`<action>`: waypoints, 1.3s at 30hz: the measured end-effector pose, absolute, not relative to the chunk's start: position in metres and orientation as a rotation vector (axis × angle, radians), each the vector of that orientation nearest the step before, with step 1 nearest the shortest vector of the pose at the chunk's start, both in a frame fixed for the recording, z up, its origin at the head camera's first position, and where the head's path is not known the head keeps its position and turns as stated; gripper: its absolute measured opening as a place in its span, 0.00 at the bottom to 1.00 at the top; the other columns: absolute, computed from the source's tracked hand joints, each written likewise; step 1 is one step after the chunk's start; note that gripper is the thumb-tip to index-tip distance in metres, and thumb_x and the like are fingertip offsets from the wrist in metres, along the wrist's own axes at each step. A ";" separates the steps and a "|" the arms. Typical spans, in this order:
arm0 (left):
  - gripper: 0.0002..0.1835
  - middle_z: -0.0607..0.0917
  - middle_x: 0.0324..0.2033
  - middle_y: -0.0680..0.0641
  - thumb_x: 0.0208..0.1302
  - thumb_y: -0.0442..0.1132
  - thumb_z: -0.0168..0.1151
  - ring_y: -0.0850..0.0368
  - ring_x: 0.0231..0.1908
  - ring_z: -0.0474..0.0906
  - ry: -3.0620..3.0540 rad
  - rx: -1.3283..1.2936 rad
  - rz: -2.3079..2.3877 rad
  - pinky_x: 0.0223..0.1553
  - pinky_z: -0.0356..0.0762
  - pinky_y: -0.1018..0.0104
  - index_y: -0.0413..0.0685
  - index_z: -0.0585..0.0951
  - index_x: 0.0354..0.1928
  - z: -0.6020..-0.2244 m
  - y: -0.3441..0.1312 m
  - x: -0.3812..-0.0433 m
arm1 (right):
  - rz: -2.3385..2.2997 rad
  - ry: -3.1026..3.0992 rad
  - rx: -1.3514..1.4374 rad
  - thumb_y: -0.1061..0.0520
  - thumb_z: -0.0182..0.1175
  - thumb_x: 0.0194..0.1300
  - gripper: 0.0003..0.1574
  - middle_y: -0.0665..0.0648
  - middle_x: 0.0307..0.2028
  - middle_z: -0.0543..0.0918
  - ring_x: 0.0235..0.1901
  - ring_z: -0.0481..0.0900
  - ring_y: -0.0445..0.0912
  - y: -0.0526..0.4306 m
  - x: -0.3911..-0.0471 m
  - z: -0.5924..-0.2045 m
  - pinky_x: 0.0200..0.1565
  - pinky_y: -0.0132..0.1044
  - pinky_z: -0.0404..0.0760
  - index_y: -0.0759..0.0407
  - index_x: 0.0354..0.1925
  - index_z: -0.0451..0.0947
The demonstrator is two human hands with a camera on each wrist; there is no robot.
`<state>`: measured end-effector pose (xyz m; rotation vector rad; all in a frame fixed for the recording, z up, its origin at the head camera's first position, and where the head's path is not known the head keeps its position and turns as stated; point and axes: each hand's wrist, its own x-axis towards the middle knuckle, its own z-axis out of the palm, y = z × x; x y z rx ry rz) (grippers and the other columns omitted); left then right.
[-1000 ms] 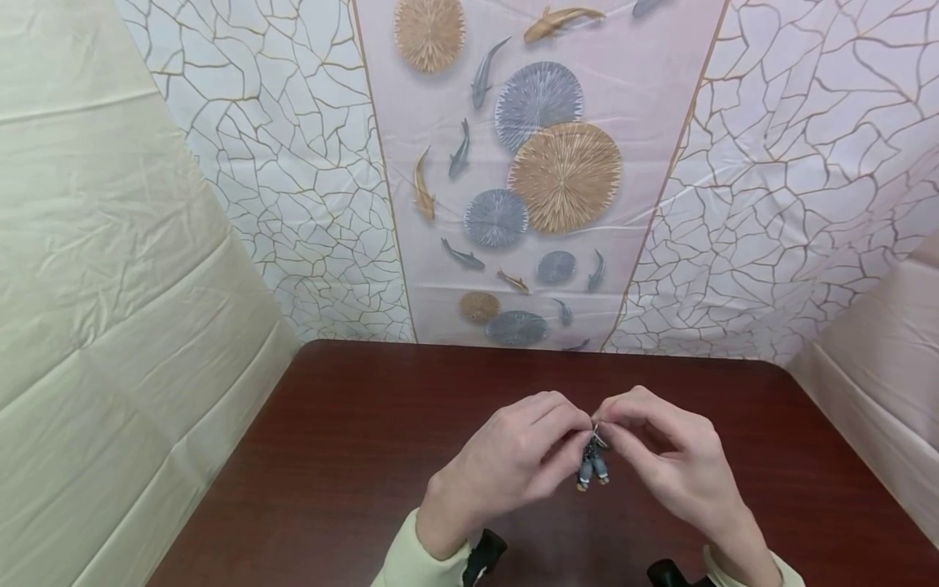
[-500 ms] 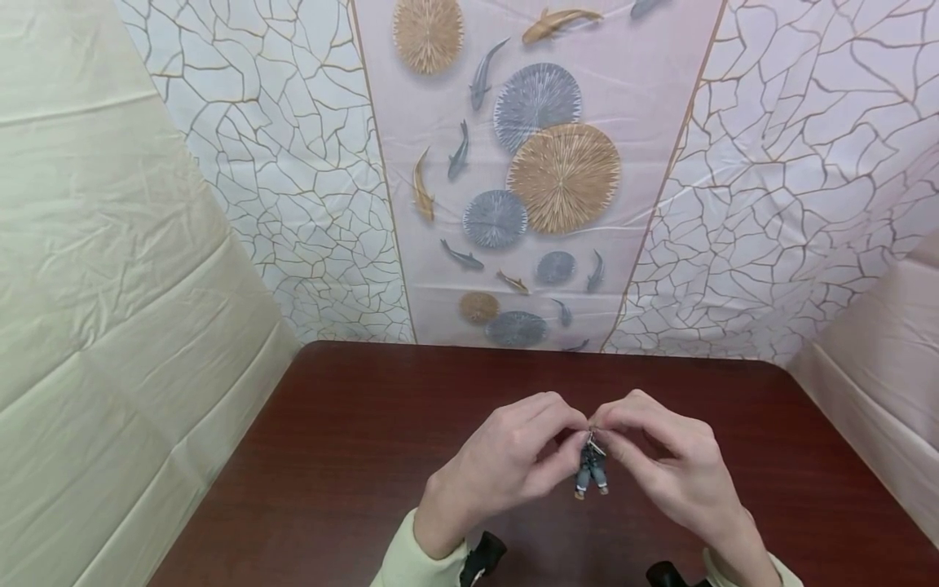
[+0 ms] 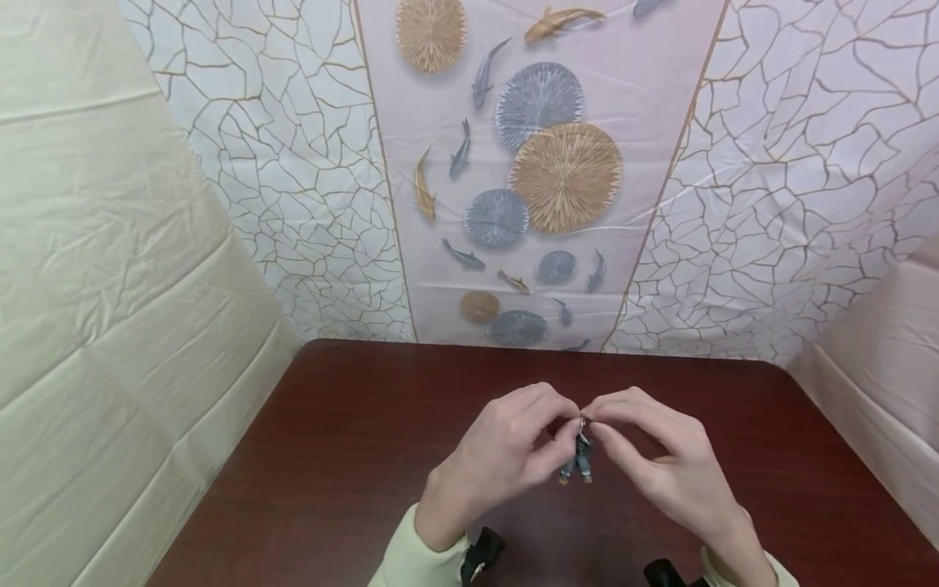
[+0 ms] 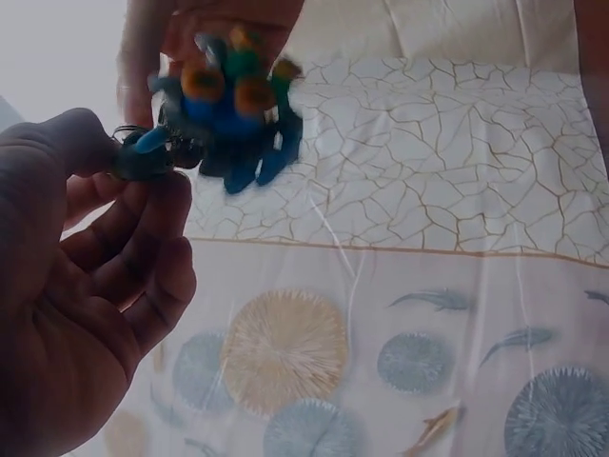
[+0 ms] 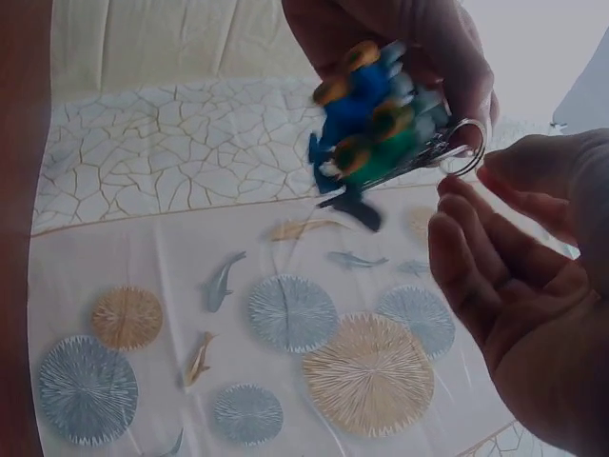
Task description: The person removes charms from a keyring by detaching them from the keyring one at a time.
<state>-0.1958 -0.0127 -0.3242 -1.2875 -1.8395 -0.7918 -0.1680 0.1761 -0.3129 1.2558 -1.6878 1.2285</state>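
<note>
A small keychain [image 3: 576, 463] hangs between the two hands over the table. Its dangling charm [image 5: 376, 119] is blue, green and orange, blurred in both wrist views. My left hand [image 3: 502, 444] pinches the top of the keychain between thumb and fingers; in the left wrist view a small teal piece [image 4: 143, 162] shows at those fingertips. With thumb and forefinger, my right hand [image 3: 667, 452] pinches the keychain's metal split ring [image 5: 466, 148]. The fingertips of both hands nearly meet, hiding part of the ring in the head view.
A dark reddish-brown table [image 3: 352, 456] lies beneath the hands. Behind it hangs a patterned cloth [image 3: 469, 269] with fish and round motifs. Cream cloth walls [image 3: 132, 326] stand at the sides. Black wrist-camera mounts [image 3: 484, 554] show near the sleeves.
The keychain has shifted slightly left and up, after first hanging a little lower, and its charm has swung. Both hands moved slightly left with their pinches kept.
</note>
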 end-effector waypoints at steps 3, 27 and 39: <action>0.03 0.78 0.28 0.57 0.63 0.33 0.58 0.69 0.30 0.73 -1.836 -1.266 -0.792 0.37 0.70 0.86 0.47 0.79 0.34 -0.326 -0.012 -0.199 | 1.191 -1.735 1.184 0.71 0.64 0.59 0.04 0.57 0.33 0.81 0.37 0.78 0.40 0.177 -0.170 -0.318 0.41 0.24 0.75 0.67 0.35 0.81; 0.02 0.79 0.33 0.55 0.67 0.33 0.58 0.68 0.34 0.75 -1.835 -1.316 -0.830 0.42 0.73 0.84 0.45 0.79 0.38 -0.328 -0.010 -0.201 | 1.372 -1.768 1.211 0.82 0.62 0.48 0.18 0.52 0.28 0.75 0.27 0.70 0.35 0.180 -0.174 -0.334 0.20 0.23 0.65 0.65 0.33 0.78; 0.03 0.83 0.36 0.52 0.68 0.31 0.56 0.67 0.35 0.78 -1.855 -1.290 -0.967 0.40 0.75 0.85 0.43 0.79 0.40 -0.331 -0.011 -0.204 | 1.303 -1.780 1.245 0.79 0.63 0.50 0.15 0.52 0.28 0.75 0.28 0.71 0.35 0.178 -0.173 -0.333 0.23 0.23 0.68 0.64 0.33 0.78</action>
